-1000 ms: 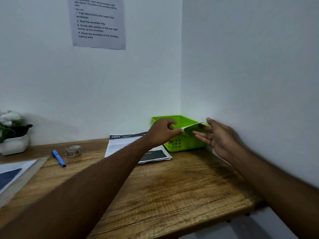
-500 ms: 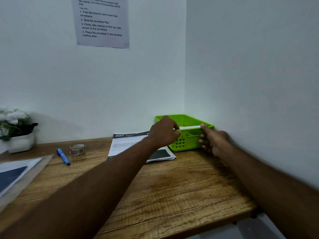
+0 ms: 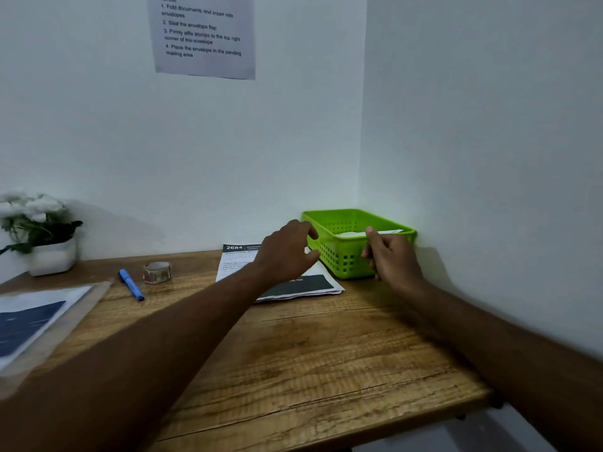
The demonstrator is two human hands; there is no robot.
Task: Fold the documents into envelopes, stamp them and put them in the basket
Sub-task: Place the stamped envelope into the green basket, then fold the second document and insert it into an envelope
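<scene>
A green plastic basket [image 3: 346,256] stands in the far right corner of the wooden desk. A white envelope [image 3: 354,234] lies inside it, with its right end resting on the rim. My right hand [image 3: 393,259] is in front of the basket's near wall. Its fingers are loosely curled and its thumb tip touches the envelope's near edge. My left hand [image 3: 287,252] hovers left of the basket with relaxed fingers, holding nothing. Under it lies a stack of printed documents [image 3: 303,283].
A roll of stamps [image 3: 157,271] and a blue pen [image 3: 131,284] lie at the back left. A white pot of flowers [image 3: 52,256] stands against the wall. More papers on a board [image 3: 39,318] lie at the left edge. An instruction sheet [image 3: 204,34] hangs above.
A second ago both hands held the envelope above the basket. It now lies in the basket; my left hand has let go and drawn back left, and my right hand has dropped before the wall.
</scene>
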